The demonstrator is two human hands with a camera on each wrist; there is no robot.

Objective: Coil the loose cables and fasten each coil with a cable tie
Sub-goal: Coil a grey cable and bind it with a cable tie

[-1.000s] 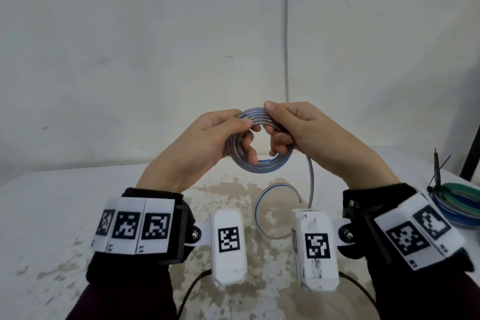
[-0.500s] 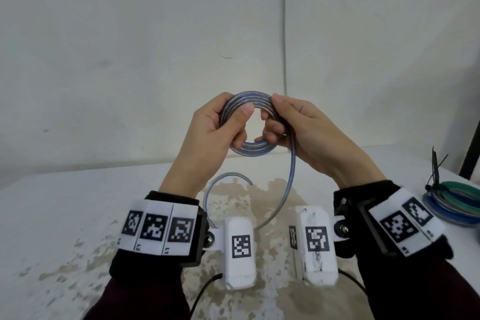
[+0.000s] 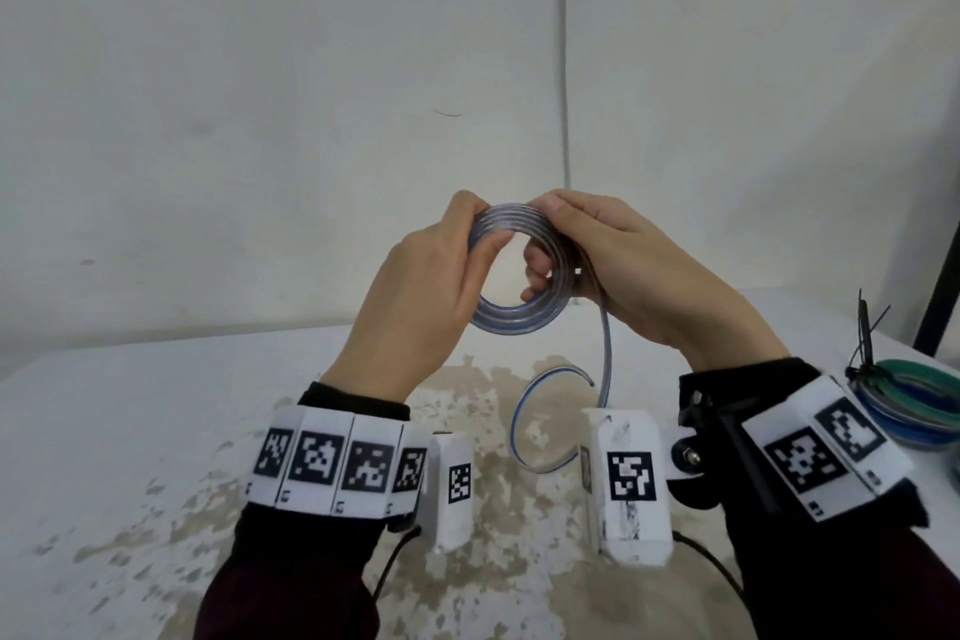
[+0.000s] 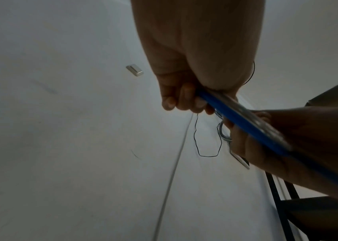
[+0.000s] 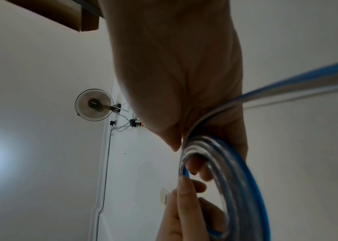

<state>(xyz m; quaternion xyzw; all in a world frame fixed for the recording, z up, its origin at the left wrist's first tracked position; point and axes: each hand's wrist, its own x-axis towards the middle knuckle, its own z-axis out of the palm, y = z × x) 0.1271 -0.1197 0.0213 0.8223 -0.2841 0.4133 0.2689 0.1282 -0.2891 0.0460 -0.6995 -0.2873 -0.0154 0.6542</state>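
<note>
- I judge the job partly done: at the table's (image 3: 130, 431) far right edge lies a stack of finished coils (image 3: 914, 403), green over blue, with a black cable tie (image 3: 866, 338) standing up from it.
- The coil in hand (image 3: 519, 270), clear cable with a blue stripe, is held up in the air above the table, several turns already wound.
- My left hand (image 3: 426, 296) has thumb and fingers curled round the coil's left side, pinching the turns together.
- My right hand (image 3: 639, 270) grips the right side, fingers hooked through the ring.
- A loose tail (image 3: 545, 411) hangs from the right hand and curls just above the table, so I reckon about one more turn is left.
- This coil has no tie on it yet; I see no spare tie.
</note>
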